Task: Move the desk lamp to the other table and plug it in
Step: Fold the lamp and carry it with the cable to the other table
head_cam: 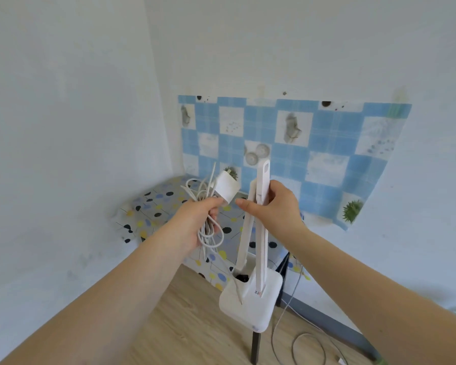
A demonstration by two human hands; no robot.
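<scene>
A white folding desk lamp hangs in the air in front of me, its square base lowest and its two arms folded together. My right hand grips the arms near their top. My left hand holds the lamp's coiled white cable together with the white plug adapter, whose prongs point up and away. A strand of cable runs down to the lamp base. Beyond both hands stands a small table with a dotted cloth, in the corner of the room.
Blue checked wallpaper covers the wall behind the table. The floor is light wood. A dark table leg rises below the lamp base. Loose grey cables lie on the floor at the right, along a dark skirting.
</scene>
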